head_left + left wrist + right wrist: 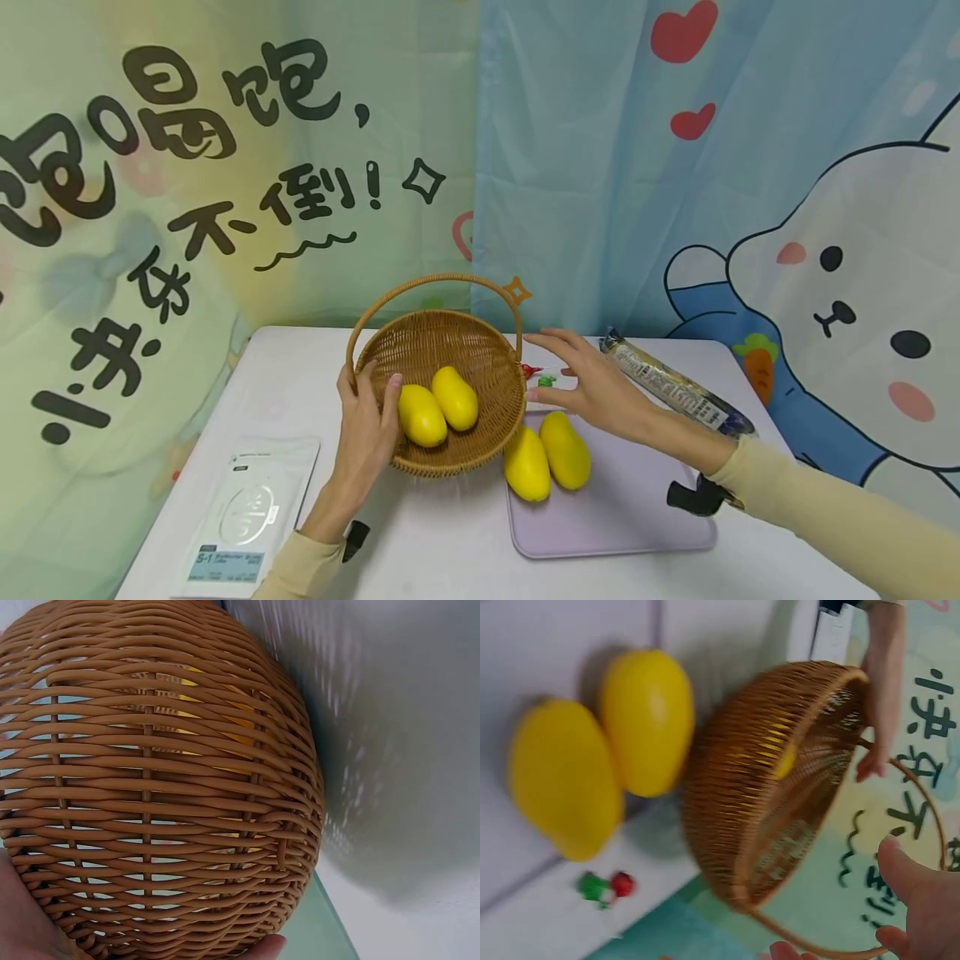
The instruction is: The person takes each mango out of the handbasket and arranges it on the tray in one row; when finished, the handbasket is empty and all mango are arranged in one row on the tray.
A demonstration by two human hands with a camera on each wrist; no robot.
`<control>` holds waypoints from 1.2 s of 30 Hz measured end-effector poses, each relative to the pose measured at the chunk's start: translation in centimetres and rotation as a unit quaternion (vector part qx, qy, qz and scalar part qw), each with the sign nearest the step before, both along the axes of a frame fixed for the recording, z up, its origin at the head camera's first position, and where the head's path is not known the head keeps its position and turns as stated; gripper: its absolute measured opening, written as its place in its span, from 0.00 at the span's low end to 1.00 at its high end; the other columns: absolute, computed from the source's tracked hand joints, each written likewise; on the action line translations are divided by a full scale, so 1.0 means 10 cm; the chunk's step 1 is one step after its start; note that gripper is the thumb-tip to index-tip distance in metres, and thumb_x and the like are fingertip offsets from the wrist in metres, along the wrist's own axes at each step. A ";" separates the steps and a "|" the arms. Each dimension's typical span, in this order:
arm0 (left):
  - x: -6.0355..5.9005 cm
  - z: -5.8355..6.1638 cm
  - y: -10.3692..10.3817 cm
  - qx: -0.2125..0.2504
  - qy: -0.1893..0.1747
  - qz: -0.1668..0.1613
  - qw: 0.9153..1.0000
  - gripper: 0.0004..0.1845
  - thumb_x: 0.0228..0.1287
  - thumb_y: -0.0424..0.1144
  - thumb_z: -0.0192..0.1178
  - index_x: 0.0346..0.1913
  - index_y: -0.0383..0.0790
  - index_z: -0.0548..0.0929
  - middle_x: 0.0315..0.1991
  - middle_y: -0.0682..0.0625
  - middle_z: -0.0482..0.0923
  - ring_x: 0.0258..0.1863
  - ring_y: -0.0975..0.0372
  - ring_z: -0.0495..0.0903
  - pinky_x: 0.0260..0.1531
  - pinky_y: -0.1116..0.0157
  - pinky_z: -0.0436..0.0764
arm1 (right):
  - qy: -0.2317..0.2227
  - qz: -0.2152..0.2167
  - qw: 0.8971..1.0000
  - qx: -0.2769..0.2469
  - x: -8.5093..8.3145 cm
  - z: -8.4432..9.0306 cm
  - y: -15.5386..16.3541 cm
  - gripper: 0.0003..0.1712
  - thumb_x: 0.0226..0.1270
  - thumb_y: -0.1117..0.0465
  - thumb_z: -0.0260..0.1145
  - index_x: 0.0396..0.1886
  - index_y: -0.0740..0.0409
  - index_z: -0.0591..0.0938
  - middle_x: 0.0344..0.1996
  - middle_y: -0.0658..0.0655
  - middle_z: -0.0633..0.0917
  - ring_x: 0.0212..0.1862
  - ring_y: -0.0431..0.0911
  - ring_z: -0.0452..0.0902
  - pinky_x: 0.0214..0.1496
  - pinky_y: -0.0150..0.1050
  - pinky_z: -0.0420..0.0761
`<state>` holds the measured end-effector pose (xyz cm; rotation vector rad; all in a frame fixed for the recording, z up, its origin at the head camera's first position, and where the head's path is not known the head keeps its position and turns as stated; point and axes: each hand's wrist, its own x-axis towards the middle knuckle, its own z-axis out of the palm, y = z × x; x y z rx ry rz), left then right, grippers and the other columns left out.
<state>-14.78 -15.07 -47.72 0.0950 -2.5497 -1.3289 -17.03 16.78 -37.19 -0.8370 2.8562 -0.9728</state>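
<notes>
The basket (450, 350) is rough woven wicker, the mangoes (545, 456) smooth and glossy, the board (622, 508) matt plastic.

Both arms wear close-fitting long sleeves in pale cream-yellow, ending at the wrist with a plain cuff. The left hand (365, 433) and right hand (592, 379) are bare, without gloves or rings. A small black device is strapped at each wrist, its body projecting below the cuff on the underside

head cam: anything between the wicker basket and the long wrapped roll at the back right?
Yes: in the head view the open right hand hovers between the woven wicker basket and the long wrapped roll, above a small red-and-green item on the white table.
</notes>
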 end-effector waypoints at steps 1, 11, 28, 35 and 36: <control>0.00 0.00 0.00 -0.001 0.001 0.001 1.000 0.41 0.77 0.66 0.40 0.77 0.37 0.59 0.81 0.36 0.35 0.72 0.39 0.64 0.67 0.42 0.71 | 0.000 0.010 1.000 -0.005 -0.03 0.05 -0.06 0.43 0.64 0.48 0.74 0.76 0.46 0.68 0.74 0.60 0.67 0.67 0.58 0.72 0.58 0.52 0.83; 0.01 -0.01 0.00 0.001 -0.005 0.000 1.000 0.41 0.77 0.66 0.40 0.77 0.37 0.59 0.81 0.35 0.35 0.72 0.38 0.64 0.67 0.41 0.71 | -0.037 0.069 0.997 0.028 -0.31 0.16 -0.71 0.43 0.67 0.43 0.71 0.78 0.43 0.66 0.76 0.59 0.64 0.75 0.56 0.63 0.71 0.57 0.72; -0.01 0.01 0.00 -0.004 0.003 0.002 1.000 0.41 0.77 0.65 0.41 0.77 0.36 0.59 0.81 0.35 0.36 0.72 0.39 0.65 0.67 0.42 0.71 | -0.152 0.137 0.964 0.169 -0.76 -0.08 -1.13 0.43 0.66 0.55 0.74 0.78 0.55 0.66 0.76 0.59 0.68 0.78 0.56 0.59 0.76 0.53 0.66; 0.00 0.01 0.00 -0.004 -0.005 0.002 1.000 0.42 0.77 0.66 0.40 0.77 0.37 0.59 0.81 0.36 0.36 0.72 0.39 0.65 0.67 0.43 0.72 | -0.194 0.164 0.942 0.220 -0.88 -0.24 -1.23 0.39 0.67 0.57 0.73 0.75 0.56 0.69 0.73 0.60 0.71 0.74 0.56 0.66 0.75 0.52 0.68; 0.00 0.01 0.00 -0.002 -0.006 0.002 1.000 0.42 0.77 0.66 0.40 0.77 0.37 0.59 0.81 0.36 0.35 0.72 0.39 0.65 0.67 0.43 0.71 | -0.196 0.163 0.940 0.227 -0.89 -0.26 -1.24 0.39 0.67 0.57 0.73 0.75 0.56 0.70 0.73 0.60 0.72 0.74 0.56 0.66 0.75 0.52 0.69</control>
